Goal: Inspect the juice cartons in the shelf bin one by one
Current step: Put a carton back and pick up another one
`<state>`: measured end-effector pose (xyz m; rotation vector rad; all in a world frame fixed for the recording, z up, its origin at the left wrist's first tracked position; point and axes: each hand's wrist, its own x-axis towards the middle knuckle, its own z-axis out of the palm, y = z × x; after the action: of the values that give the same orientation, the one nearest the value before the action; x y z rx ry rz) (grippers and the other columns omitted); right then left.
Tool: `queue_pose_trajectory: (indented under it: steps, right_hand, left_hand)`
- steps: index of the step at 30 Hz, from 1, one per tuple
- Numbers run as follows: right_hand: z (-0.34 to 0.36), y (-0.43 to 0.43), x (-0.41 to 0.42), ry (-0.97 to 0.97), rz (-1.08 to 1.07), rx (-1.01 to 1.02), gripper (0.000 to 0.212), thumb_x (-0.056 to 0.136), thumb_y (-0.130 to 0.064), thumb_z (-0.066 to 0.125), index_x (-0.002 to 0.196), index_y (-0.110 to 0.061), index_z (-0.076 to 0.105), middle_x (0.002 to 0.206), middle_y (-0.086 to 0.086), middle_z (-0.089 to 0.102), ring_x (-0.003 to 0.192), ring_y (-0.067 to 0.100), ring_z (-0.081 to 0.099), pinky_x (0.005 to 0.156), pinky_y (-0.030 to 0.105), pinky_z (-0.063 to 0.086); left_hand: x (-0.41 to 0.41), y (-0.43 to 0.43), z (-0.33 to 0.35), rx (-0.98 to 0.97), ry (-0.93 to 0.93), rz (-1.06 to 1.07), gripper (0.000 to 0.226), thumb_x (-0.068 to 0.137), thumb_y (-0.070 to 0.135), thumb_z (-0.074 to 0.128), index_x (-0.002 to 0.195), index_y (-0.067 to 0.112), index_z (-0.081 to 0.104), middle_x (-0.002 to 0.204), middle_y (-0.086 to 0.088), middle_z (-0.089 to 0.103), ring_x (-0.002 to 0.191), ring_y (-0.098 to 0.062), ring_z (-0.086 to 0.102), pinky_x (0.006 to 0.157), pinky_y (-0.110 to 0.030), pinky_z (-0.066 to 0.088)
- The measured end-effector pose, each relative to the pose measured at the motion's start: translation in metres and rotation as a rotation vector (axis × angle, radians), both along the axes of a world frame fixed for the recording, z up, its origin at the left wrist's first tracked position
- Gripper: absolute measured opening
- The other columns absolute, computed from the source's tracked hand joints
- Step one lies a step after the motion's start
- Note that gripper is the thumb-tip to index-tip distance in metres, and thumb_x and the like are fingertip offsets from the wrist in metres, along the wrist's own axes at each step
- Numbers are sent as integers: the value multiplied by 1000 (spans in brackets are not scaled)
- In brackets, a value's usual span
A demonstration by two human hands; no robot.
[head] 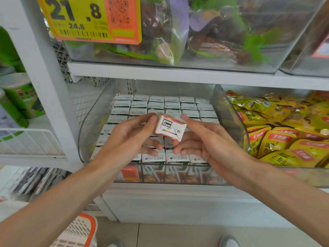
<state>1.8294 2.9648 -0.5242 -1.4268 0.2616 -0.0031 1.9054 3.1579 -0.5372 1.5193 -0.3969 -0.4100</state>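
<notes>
Up top, a yellow-and-orange price tag [89, 18] reading 21.8 hangs at the upper shelf's left end, in front of a clear tub [267, 65] of bagged dark dried goods [213, 40]. One shelf down, at the right, yellow snack packets [277, 139] lie heaped. Off left, green canisters [23, 98] stand behind a white wire rail [30, 141]. On the floor, bottom left, sits an orange-rimmed basket [80, 230].

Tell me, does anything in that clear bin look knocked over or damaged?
Nothing stands out: the white-topped juice cartons stand in tidy rows in the clear plastic bin; only the held carton is tilted.
</notes>
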Motion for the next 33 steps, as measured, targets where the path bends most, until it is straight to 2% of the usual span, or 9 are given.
queue_pose_trajectory:
  steps: [5, 9, 11, 14, 17, 21, 25, 29, 33]
  right_hand:
    - [-3, -3, 1, -12, 13, 9, 47, 90, -44, 74, 124, -11, 72, 97, 20, 80, 81, 25, 79, 69, 22, 61]
    - [-10, -5, -1, -87, 16, -133, 60, 91, -25, 82, 146, -27, 56, 111, 6, 81, 105, 21, 77, 93, 31, 60]
    - [-12, -4, -3, -153, 18, -250, 50, 90, -18, 84, 136, -28, 66, 113, 0, 80, 110, 17, 76, 103, 38, 56]
    - [-14, -4, -5, -243, 22, -292, 40, 87, -6, 85, 123, -22, 73, 119, -2, 79, 116, 16, 73, 103, 34, 58]
    - [-15, -4, -5, -301, 13, -314, 41, 84, 1, 85, 119, -18, 73, 118, -4, 79, 116, 14, 73, 100, 27, 58]
    - [-17, -5, -4, -346, -13, -398, 41, 83, 2, 85, 118, -15, 73, 116, -6, 80, 118, 10, 72, 103, 29, 56]
    - [-16, -4, -5, -331, -15, -413, 41, 84, -1, 85, 119, -18, 73, 117, -9, 80, 117, 9, 72, 103, 30, 57]
    - [-14, -2, -3, -265, -33, -314, 37, 93, -16, 79, 129, -21, 70, 116, -4, 80, 109, 14, 76, 100, 29, 59]
    - [-12, -3, -1, -178, -32, -117, 35, 105, -18, 63, 139, -19, 60, 112, 9, 81, 106, 26, 78, 101, 39, 60]
  left_hand:
    - [0, 1, 0, -5, -10, -8, 55, 89, 50, 64, 140, 28, 63, 107, 4, 81, 91, -20, 79, 70, -24, 63]
    - [-1, 4, 0, 35, -106, -34, 61, 86, 52, 72, 144, 41, 57, 115, 18, 78, 108, -1, 73, 87, -12, 56]
    - [-2, 5, 1, 62, -180, -14, 48, 85, 39, 78, 132, 42, 67, 117, 25, 76, 112, 6, 69, 85, -5, 52]
    - [-3, 7, -2, 51, -234, -6, 45, 78, 25, 84, 120, 37, 74, 117, 21, 77, 115, 3, 69, 94, -15, 54]
    - [-3, 6, -3, 45, -261, -15, 48, 75, 12, 87, 118, 28, 75, 115, 17, 78, 113, 1, 71, 91, -7, 51]
    - [-1, 7, -3, 62, -276, -20, 48, 77, 3, 86, 118, 25, 76, 114, 16, 79, 112, 2, 71, 89, -6, 50]
    - [0, 7, -4, 66, -288, -12, 48, 74, 12, 88, 117, 29, 76, 114, 17, 79, 112, 1, 71, 92, -8, 52]
    - [-2, 7, -3, 36, -268, -9, 46, 77, 31, 85, 121, 37, 75, 117, 17, 78, 112, -3, 72, 97, -26, 56]
    - [-4, 4, -1, -7, -225, -24, 39, 86, 38, 73, 126, 39, 75, 121, 19, 76, 107, -1, 73, 86, -19, 60]
